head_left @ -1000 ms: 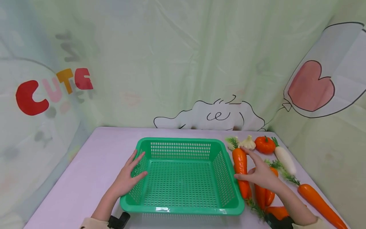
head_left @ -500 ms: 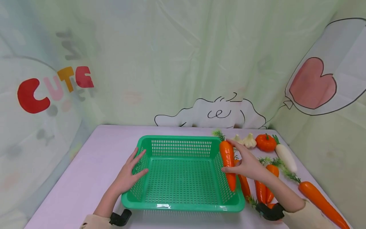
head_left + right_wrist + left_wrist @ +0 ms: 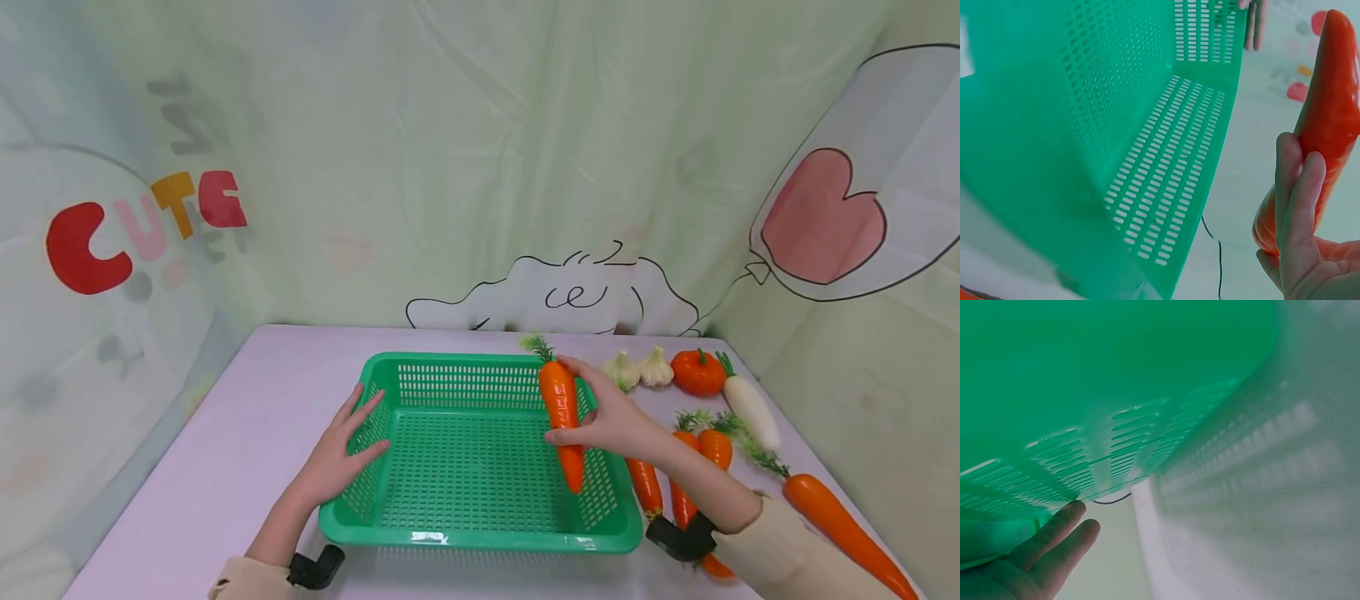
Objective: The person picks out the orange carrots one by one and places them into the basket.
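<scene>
My right hand (image 3: 611, 417) holds an orange carrot (image 3: 561, 408) with a feathery green top, above the right part of a green plastic basket (image 3: 480, 546). In the right wrist view, fingers and thumb lie around the carrot (image 3: 1332, 112), apart from the basket wall (image 3: 1166, 144). My left hand (image 3: 336, 458) rests at the basket's left rim with fingers spread and fairly straight. The left wrist view shows two of its fingers (image 3: 1063, 550) beside the slotted side of the basket (image 3: 1116, 356). The basket has nothing inside it.
Right of the basket lie more carrots (image 3: 847, 529), two garlic bulbs (image 3: 656, 367), an orange pumpkin (image 3: 698, 372) and a white radish (image 3: 750, 412). A pale purple table (image 3: 225, 450) carries everything. Printed curtains (image 3: 450, 167) stand behind and at both sides.
My right hand has lifted the carrot from beside the basket and carried it left, over the rim to above the basket's right part. My left hand has stayed at the left rim.
</scene>
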{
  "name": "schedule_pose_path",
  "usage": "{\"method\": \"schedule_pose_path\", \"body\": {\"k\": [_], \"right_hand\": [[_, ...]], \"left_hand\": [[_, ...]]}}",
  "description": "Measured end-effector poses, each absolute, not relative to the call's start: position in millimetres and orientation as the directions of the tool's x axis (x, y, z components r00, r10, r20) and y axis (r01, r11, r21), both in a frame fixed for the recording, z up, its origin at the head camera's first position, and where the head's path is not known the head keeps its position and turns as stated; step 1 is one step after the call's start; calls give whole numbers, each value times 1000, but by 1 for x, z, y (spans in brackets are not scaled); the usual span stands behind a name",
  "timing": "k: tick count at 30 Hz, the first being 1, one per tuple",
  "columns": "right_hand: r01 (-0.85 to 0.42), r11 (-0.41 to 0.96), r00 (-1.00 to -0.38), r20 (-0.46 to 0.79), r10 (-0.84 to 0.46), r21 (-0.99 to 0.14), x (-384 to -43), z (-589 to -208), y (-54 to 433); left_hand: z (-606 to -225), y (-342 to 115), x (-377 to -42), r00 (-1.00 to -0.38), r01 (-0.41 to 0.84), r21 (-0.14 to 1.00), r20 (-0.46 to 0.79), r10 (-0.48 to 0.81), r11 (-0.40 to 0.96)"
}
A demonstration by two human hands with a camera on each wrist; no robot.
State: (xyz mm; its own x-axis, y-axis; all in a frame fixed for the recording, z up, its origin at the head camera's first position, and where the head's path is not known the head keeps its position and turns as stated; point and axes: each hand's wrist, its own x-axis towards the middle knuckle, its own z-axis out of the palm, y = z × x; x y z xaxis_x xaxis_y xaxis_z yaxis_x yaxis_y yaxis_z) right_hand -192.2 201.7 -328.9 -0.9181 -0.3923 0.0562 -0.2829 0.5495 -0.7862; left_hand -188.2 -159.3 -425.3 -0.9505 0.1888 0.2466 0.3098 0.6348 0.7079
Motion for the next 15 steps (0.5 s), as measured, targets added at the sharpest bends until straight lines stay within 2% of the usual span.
{"method": "schedule_pose_path", "body": {"k": [15], "right_hand": [[-260,519,-895,2,-445,-814,-198,-326,166]], "left_hand": [[-426,-160,-189,-954,299,711,236,184,636]]}}
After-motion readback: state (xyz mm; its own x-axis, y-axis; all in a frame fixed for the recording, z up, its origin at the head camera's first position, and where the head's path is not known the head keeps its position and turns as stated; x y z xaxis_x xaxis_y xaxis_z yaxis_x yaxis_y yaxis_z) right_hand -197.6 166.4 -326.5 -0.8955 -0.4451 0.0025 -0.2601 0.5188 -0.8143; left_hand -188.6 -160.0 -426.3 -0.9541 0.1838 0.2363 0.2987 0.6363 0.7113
